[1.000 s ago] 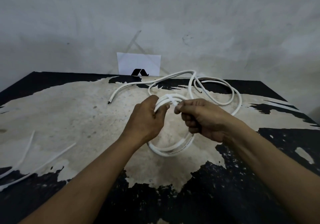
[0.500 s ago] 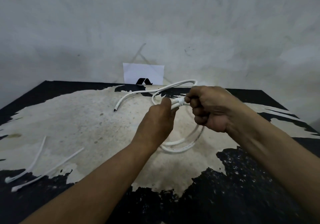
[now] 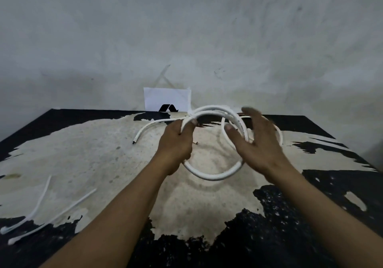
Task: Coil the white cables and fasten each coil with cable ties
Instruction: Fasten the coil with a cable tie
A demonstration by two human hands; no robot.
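Note:
A white cable [image 3: 211, 175] is wound into a coil of a few loops, held upright above the middle of the table. My left hand [image 3: 176, 143] grips the coil's left side, fingers curled round the strands. My right hand [image 3: 255, 143] is spread with its fingers straight beside the coil's right side; its thumb is close to a loop, and I cannot tell if it touches. One loose cable end [image 3: 143, 133] trails left onto the table. Two white cable ties [image 3: 39, 203] lie at the front left.
The worn black and cream table [image 3: 103, 164] reaches back to a grey wall. A white card with a black mark [image 3: 166, 99] stands against the wall at the table's far edge. More cable loops lie behind my right hand.
My right hand has let go of the bundle and opened out to the right. The coil now stands wider and higher in my left hand.

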